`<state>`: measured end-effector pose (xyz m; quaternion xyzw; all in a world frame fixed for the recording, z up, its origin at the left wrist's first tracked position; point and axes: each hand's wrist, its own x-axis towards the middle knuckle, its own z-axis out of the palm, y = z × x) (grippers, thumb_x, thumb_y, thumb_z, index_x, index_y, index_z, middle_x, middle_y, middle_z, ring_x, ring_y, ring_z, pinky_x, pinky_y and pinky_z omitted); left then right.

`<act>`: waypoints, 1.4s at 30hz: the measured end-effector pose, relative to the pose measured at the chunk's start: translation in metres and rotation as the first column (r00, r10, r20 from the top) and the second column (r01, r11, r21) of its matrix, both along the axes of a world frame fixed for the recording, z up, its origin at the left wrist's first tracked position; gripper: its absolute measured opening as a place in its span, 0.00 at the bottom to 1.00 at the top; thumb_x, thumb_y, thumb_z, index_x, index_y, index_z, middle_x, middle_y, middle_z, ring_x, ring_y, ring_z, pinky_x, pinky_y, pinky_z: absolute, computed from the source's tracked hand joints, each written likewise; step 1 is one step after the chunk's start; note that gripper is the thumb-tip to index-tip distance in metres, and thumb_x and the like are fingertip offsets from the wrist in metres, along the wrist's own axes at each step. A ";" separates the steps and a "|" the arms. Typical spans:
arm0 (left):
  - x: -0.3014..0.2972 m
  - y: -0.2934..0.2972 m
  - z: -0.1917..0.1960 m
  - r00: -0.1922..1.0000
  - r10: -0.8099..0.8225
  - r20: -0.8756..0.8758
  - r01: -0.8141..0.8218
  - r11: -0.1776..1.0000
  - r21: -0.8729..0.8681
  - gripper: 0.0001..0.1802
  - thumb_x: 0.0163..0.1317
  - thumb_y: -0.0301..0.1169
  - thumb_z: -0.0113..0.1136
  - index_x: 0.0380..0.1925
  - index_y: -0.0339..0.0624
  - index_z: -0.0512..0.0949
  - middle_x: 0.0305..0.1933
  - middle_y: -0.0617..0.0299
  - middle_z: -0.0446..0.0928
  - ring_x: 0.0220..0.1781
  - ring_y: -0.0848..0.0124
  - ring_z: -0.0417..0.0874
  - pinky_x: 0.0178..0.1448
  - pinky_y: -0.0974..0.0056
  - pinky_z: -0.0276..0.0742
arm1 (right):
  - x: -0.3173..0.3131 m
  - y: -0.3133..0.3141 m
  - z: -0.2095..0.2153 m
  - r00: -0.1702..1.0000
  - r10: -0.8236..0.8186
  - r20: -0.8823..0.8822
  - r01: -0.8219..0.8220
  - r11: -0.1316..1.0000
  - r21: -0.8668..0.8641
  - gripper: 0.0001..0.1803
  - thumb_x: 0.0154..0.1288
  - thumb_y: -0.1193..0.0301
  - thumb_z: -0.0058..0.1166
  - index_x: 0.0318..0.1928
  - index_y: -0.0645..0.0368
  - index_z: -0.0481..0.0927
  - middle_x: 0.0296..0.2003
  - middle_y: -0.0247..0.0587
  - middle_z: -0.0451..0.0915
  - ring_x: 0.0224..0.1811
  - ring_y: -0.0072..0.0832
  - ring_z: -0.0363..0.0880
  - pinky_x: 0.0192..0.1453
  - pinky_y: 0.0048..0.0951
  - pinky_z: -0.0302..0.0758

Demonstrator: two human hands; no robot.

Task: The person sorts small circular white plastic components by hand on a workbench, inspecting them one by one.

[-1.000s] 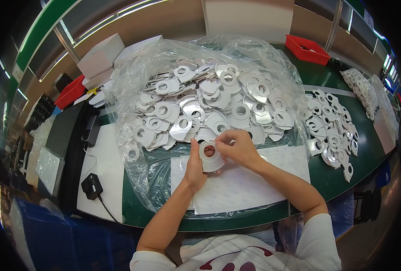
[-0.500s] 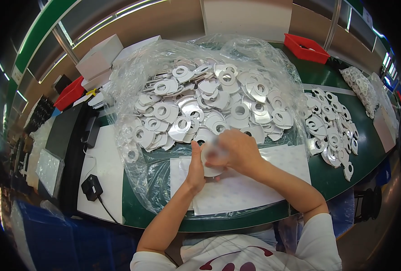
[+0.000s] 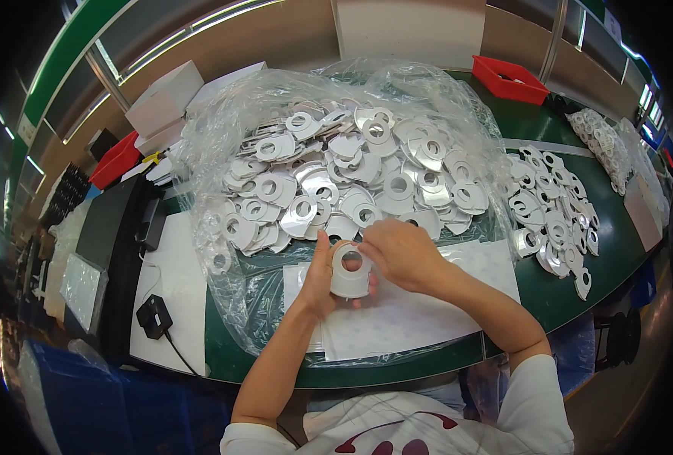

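My left hand [image 3: 319, 282] is wrapped around a white flat part with a round hole [image 3: 350, 283], tilted up over white sheets [image 3: 405, 322]. Its thumb rests along the left side, and fingertips show past the lower right edge. At the part's upper right edge, the fingers of my right hand [image 3: 402, 254] are pinched together; what lies between them is hidden. Just beyond both hands, a large heap of similar white and shiny parts [image 3: 299, 217] lies on a spread clear plastic bag [image 3: 213, 163].
A smaller group of parts [image 3: 556, 230] lies at the right on the green table [image 3: 458, 350]. Red bins [image 3: 509, 80] stand at the back right and far left. A black device with a cable [image 3: 154, 316] sits on the left, near white boxes [image 3: 157, 110].
My right hand has drawn back to the right off the part's face, uncovering its round hole. The left hand still holds the part, shifted slightly left.
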<state>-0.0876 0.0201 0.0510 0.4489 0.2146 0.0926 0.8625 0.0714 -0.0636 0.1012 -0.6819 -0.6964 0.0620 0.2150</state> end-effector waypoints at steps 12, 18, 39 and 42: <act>-0.023 -0.015 0.015 0.765 0.582 0.277 -0.633 0.760 0.150 0.27 0.72 0.52 0.33 0.48 0.39 0.69 0.37 0.56 0.79 0.39 0.68 0.79 0.41 0.66 0.74 | 0.188 -0.207 0.039 0.366 -0.905 0.219 0.813 0.425 0.399 0.22 0.64 0.57 0.54 0.27 0.65 0.80 0.17 0.45 0.75 0.20 0.32 0.73 0.30 0.35 0.69; -0.038 -0.041 0.010 0.698 0.682 0.221 -0.714 0.686 0.140 0.23 0.71 0.48 0.37 0.46 0.38 0.70 0.34 0.58 0.78 0.35 0.70 0.76 0.38 0.66 0.72 | 0.103 -0.280 0.003 0.616 -0.758 -0.214 0.749 0.648 -0.140 0.17 0.53 0.60 0.66 0.30 0.63 0.80 0.21 0.38 0.77 0.23 0.23 0.72 0.29 0.28 0.69; -0.007 -0.182 0.014 0.952 0.226 0.205 -0.254 0.216 0.943 0.12 0.65 0.31 0.53 0.46 0.39 0.76 0.42 0.59 0.79 0.42 0.68 0.78 0.46 0.66 0.72 | 0.058 -0.580 -0.086 0.156 -0.424 -0.892 0.945 0.326 0.011 0.15 0.68 0.62 0.53 0.48 0.58 0.78 0.29 0.23 0.77 0.21 0.09 0.66 0.20 0.13 0.57; 0.012 -0.251 0.029 0.953 -0.287 0.094 -0.103 -0.016 0.995 0.22 0.61 0.34 0.57 0.55 0.42 0.73 0.64 0.51 0.68 0.69 0.54 0.64 0.70 0.54 0.58 | 0.059 -0.570 -0.067 0.159 -0.421 -0.893 0.939 0.344 0.004 0.13 0.69 0.62 0.52 0.46 0.57 0.78 0.28 0.23 0.77 0.21 0.09 0.65 0.20 0.14 0.59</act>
